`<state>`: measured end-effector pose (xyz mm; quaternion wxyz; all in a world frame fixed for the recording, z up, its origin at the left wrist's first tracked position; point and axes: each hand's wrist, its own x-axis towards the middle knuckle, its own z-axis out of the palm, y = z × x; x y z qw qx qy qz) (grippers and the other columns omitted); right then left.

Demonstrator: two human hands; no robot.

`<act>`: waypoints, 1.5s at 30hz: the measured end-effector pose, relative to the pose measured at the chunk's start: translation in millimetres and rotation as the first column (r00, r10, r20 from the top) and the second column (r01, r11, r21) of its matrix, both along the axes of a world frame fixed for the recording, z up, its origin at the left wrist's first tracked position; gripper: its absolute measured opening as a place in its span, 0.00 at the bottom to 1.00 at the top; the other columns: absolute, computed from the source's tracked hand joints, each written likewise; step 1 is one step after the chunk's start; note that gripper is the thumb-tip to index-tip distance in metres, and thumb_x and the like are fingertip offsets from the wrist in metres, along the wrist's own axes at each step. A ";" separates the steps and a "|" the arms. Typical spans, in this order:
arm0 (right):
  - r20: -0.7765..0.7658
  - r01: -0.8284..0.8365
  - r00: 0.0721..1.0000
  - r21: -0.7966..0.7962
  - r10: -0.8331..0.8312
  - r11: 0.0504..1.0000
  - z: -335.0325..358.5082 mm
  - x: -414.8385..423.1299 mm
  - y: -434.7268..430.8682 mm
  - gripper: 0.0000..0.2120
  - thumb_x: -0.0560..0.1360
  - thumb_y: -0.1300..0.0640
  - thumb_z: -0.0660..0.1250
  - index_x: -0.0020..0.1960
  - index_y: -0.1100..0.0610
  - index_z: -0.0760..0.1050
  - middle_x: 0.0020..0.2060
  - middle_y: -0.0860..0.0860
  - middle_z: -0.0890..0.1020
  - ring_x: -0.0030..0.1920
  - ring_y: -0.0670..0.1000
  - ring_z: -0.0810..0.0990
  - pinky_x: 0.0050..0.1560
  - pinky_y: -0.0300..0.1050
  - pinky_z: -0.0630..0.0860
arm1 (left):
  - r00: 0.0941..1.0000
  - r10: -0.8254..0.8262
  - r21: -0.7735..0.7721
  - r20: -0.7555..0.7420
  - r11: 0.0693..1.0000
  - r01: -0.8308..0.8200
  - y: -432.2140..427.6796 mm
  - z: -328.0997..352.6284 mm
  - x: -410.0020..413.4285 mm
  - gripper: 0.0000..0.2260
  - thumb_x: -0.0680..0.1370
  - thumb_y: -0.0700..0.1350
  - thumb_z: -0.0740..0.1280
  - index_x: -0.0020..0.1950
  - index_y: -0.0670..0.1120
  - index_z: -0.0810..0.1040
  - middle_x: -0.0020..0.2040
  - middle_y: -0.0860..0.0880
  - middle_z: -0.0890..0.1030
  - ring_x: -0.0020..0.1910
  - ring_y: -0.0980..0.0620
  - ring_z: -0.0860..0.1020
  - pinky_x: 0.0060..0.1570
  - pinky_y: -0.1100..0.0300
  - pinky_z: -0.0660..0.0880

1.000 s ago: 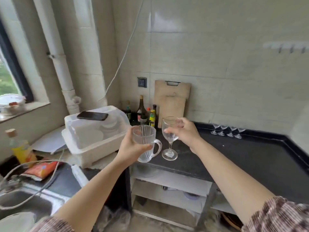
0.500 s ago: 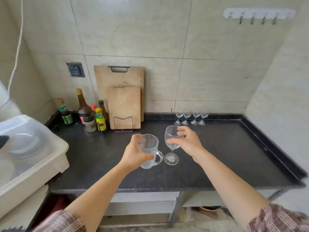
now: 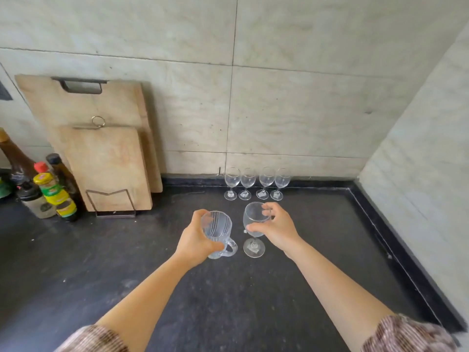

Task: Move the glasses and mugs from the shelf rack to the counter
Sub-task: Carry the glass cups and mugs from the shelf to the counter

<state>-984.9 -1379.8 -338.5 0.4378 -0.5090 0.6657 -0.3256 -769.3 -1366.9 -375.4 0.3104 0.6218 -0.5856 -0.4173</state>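
- two hands over dark counter [image 3: 101, 275].
- left hand [image 3: 195, 240] grips ribbed glass mug [image 3: 216, 232], upright.
- right hand [image 3: 276, 229] grips wine glass [image 3: 253, 224] by bowl.
- four wine glasses [image 3: 256, 182] in row at back wall.

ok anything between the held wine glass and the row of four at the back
Nothing visible. Only bare counter lies between the wine glass in the right hand and the row of four glasses. The mug in the left hand is off to its left.
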 end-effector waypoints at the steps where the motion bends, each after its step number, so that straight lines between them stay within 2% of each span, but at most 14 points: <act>1: -0.002 -0.001 1.000 0.012 0.002 1.000 -4.4 -9.5 -11.0 0.34 0.62 0.54 0.79 0.65 0.50 0.69 0.59 0.47 0.75 0.57 0.49 0.75 0.47 0.42 0.69 | 1.000 0.006 0.011 0.016 1.000 -0.006 -11.6 -4.9 -9.5 0.35 0.59 0.46 0.77 0.58 0.59 0.61 0.55 0.55 0.75 0.47 0.56 0.76 0.35 0.59 0.77; 3: 0.001 0.009 1.000 0.029 -0.009 1.000 -14.3 -25.2 -30.5 0.34 0.62 0.55 0.78 0.66 0.51 0.69 0.60 0.47 0.74 0.57 0.49 0.75 0.47 0.41 0.69 | 0.999 0.009 0.034 0.052 0.999 -0.011 -33.2 -14.3 -25.4 0.34 0.59 0.46 0.76 0.58 0.59 0.61 0.53 0.55 0.74 0.46 0.55 0.77 0.38 0.52 0.80; 7: 0.004 0.050 0.999 0.054 -0.050 0.997 -32.7 -46.4 -60.6 0.35 0.63 0.56 0.78 0.67 0.51 0.68 0.61 0.46 0.74 0.56 0.49 0.76 0.50 0.42 0.70 | 0.994 -0.004 0.070 0.110 0.998 -0.004 -70.6 -30.6 -46.9 0.33 0.57 0.47 0.75 0.55 0.60 0.62 0.52 0.56 0.73 0.46 0.55 0.76 0.42 0.50 0.80; 14: 0.051 0.114 0.992 0.047 -0.116 0.992 -59.6 -60.4 -97.8 0.33 0.63 0.56 0.78 0.64 0.47 0.69 0.60 0.45 0.74 0.57 0.49 0.76 0.53 0.44 0.73 | 0.987 -0.098 0.146 0.129 0.986 0.079 -134.0 -46.8 -56.4 0.35 0.58 0.45 0.74 0.57 0.64 0.61 0.50 0.58 0.74 0.43 0.58 0.76 0.26 0.69 0.69; 19: 0.062 0.133 0.989 0.053 -0.136 0.990 -72.0 -62.3 -119.1 0.31 0.63 0.54 0.79 0.60 0.44 0.68 0.59 0.44 0.74 0.56 0.48 0.76 0.47 0.41 0.72 | 0.958 -0.231 0.202 0.172 0.960 0.196 -177.1 -54.4 -51.7 0.40 0.59 0.40 0.75 0.66 0.61 0.63 0.55 0.52 0.77 0.48 0.49 0.77 0.35 0.62 0.75; 23: 0.048 0.135 0.989 0.047 -0.137 0.990 -78.9 -63.4 -130.2 0.31 0.63 0.54 0.79 0.59 0.42 0.67 0.57 0.42 0.73 0.58 0.48 0.75 0.55 0.46 0.73 | 0.939 -0.310 0.238 0.145 0.933 0.271 -197.8 -59.2 -47.5 0.41 0.60 0.34 0.73 0.68 0.59 0.64 0.57 0.50 0.76 0.54 0.46 0.76 0.45 0.53 0.78; 26: 0.039 0.133 0.990 0.050 -0.135 0.990 -81.3 -63.5 -136.8 0.31 0.63 0.55 0.79 0.60 0.42 0.67 0.56 0.42 0.73 0.57 0.49 0.75 0.56 0.47 0.74 | 0.932 -0.346 0.263 0.108 0.914 0.309 -206.3 -61.8 -45.6 0.42 0.60 0.31 0.72 0.68 0.58 0.65 0.58 0.51 0.75 0.54 0.47 0.74 0.40 0.59 0.74; 29: 0.033 0.139 0.989 0.059 -0.141 0.989 -82.6 -63.1 -140.6 0.33 0.64 0.55 0.79 0.64 0.45 0.67 0.57 0.43 0.73 0.57 0.49 0.75 0.51 0.43 0.72 | 0.927 -0.363 0.257 0.093 0.908 0.330 -208.6 -66.0 -46.5 0.42 0.62 0.28 0.68 0.70 0.58 0.64 0.61 0.49 0.73 0.50 0.47 0.74 0.33 0.63 0.71; 32: 0.023 0.158 0.987 0.056 -0.159 0.986 -83.3 -65.3 -140.5 0.35 0.64 0.55 0.79 0.66 0.47 0.67 0.57 0.43 0.73 0.56 0.48 0.75 0.47 0.40 0.71 | 0.962 -0.270 0.229 0.043 0.940 0.254 -201.2 -68.6 -49.3 0.39 0.68 0.29 0.66 0.72 0.58 0.60 0.60 0.45 0.75 0.45 0.45 0.77 0.32 0.61 0.73; 34: 0.012 0.180 0.983 0.045 -0.181 0.983 -82.4 -71.4 -138.8 0.33 0.63 0.55 0.79 0.64 0.47 0.68 0.56 0.43 0.73 0.55 0.47 0.75 0.43 0.38 0.71 | 0.997 -0.070 0.201 -0.039 0.977 0.077 -189.1 -70.7 -52.2 0.36 0.72 0.33 0.66 0.75 0.56 0.57 0.61 0.47 0.76 0.52 0.44 0.78 0.40 0.55 0.78; 36: -0.003 0.213 0.977 0.032 -0.213 0.977 -80.3 -81.9 -138.5 0.31 0.63 0.55 0.79 0.61 0.46 0.69 0.54 0.43 0.74 0.52 0.46 0.76 0.41 0.37 0.70 | 0.977 0.148 0.221 -0.154 0.969 -0.112 -172.7 -73.2 -58.1 0.35 0.73 0.35 0.65 0.76 0.53 0.55 0.66 0.48 0.73 0.57 0.46 0.76 0.49 0.50 0.77; 38: -0.011 0.255 0.967 0.020 -0.255 0.967 -77.8 -97.1 -141.9 0.28 0.63 0.55 0.78 0.58 0.45 0.69 0.53 0.42 0.74 0.50 0.45 0.75 0.40 0.37 0.70 | 0.950 0.232 0.247 -0.208 0.953 -0.178 -158.7 -73.5 -71.1 0.36 0.73 0.38 0.67 0.76 0.52 0.53 0.70 0.48 0.69 0.60 0.47 0.73 0.52 0.53 0.74; 41: -0.020 0.326 0.945 0.002 -0.325 0.946 -74.7 -124.6 -153.7 0.29 0.63 0.55 0.78 0.60 0.47 0.69 0.54 0.43 0.73 0.52 0.47 0.75 0.46 0.41 0.69 | 0.970 0.235 0.227 -0.060 0.950 -0.216 -155.4 -69.7 -93.1 0.42 0.70 0.46 0.74 0.77 0.50 0.51 0.72 0.46 0.63 0.60 0.47 0.71 0.46 0.58 0.73; 45: -0.062 0.360 0.930 -0.027 -0.361 0.932 -77.9 -157.7 -177.3 0.32 0.63 0.55 0.78 0.64 0.50 0.68 0.56 0.47 0.73 0.53 0.50 0.75 0.49 0.44 0.69 | 0.947 0.304 0.195 0.106 0.927 -0.319 -159.9 -64.6 -104.4 0.38 0.66 0.48 0.76 0.70 0.50 0.59 0.64 0.45 0.71 0.54 0.44 0.74 0.50 0.45 0.78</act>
